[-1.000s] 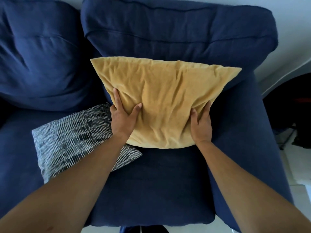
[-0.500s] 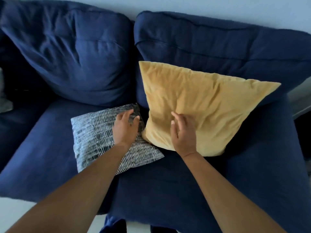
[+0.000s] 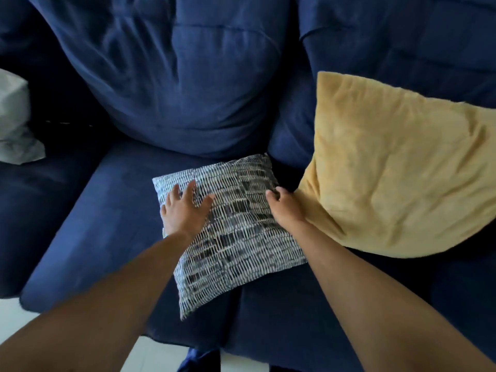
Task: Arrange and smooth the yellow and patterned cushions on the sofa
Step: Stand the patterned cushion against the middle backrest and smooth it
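Note:
A black-and-white patterned cushion (image 3: 236,232) lies flat on the blue sofa seat (image 3: 107,210), across the gap between two seat pads. My left hand (image 3: 185,210) rests flat on its left part, fingers spread. My right hand (image 3: 285,208) has its fingers curled over the cushion's right edge, beside the yellow cushion (image 3: 397,167). That yellow cushion leans upright against the right back cushion (image 3: 402,36), creased, touching my right wrist.
A big blue back cushion (image 3: 188,76) stands behind the patterned one. A pale grey cushion (image 3: 13,122) sits at the far left edge. White floor (image 3: 10,310) shows below the sofa's front edge.
Both hands have left the yellow cushion and moved left onto the patterned cushion. My right hand now grips its right edge. The view has swung left.

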Available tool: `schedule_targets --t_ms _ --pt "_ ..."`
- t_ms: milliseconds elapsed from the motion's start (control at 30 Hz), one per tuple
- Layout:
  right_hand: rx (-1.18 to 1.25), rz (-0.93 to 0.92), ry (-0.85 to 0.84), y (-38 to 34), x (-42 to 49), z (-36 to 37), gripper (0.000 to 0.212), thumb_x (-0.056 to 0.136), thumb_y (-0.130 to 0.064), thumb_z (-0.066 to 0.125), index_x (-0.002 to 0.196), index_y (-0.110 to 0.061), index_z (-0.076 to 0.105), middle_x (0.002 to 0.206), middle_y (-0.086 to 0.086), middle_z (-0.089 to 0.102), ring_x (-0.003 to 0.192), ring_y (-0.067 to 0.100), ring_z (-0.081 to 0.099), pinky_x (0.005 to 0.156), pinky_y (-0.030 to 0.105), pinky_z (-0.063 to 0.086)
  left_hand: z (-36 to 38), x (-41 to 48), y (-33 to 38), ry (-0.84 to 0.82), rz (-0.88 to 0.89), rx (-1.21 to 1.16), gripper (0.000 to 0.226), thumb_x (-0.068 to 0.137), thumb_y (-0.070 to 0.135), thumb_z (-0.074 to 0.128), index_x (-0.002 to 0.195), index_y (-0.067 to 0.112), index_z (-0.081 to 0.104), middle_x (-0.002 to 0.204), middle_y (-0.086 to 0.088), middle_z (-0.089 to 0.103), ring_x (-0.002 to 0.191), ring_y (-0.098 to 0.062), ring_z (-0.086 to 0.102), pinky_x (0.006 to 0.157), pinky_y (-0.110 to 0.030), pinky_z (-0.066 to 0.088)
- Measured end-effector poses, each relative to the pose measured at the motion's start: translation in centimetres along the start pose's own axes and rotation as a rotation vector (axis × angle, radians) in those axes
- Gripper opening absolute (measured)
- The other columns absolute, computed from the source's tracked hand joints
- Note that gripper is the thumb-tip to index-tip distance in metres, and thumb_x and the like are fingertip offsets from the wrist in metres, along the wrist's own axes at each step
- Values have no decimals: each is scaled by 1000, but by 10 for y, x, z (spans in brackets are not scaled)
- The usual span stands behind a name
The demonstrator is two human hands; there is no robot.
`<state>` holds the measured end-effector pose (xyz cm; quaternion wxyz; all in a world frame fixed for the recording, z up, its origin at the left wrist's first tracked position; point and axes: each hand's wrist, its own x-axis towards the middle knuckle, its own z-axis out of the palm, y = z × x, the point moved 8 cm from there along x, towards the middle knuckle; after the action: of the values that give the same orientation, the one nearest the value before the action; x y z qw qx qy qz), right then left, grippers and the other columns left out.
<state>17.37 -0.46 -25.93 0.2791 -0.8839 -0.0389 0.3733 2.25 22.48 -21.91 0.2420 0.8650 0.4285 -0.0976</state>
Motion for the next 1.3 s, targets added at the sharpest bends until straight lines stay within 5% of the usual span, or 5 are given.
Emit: schedule_targets --t_ms 300,433,700,1067,1300 --pt "-68 216 94 23 55 31 83 98 -61 33 156 -5 13 161 16 24 146 33 26 115 38 24 15 99 -20 -145 34 147 109 69 97 24 159 39 7 169 -5 -2 155 -27 -7 121 -60 -1" --pt "-106 156 178 13 62 34 78 98 -62 33 154 -8 26 153 17 40 140 36 37 111 40 30 28 133 -2 -311 183 231 116 64 101 15 159 38 -3 159 -9 37 153 -24 19 122 -55 -7" --pt "-78 -64 295 -33 44 53 62 98 -52 44 149 -17 38 139 15 56 130 35 49 105 45 32 11 110 -15 -436 154 62 113 58 98 42 155 52 4 127 -7 67 80 -27 69 73 -42 58" --pt "-223 -21 551 -16 -49 73 65 97 -52 47 153 -24 30 148 11 45 135 31 39 101 54 31 -33 40 -130 -143 -98 -182 79 74 84 51 146 57 34 94 8 65 107 -27 66 76 -36 48" --pt "412 501 405 30 -89 120 86 92 -66 43 157 -32 -3 160 19 18 136 43 37 102 53 37 -30 32 -141 -208 -163 -147 76 82 85 38 150 61 14 147 -14 49 131 -35 51 95 -45 45"
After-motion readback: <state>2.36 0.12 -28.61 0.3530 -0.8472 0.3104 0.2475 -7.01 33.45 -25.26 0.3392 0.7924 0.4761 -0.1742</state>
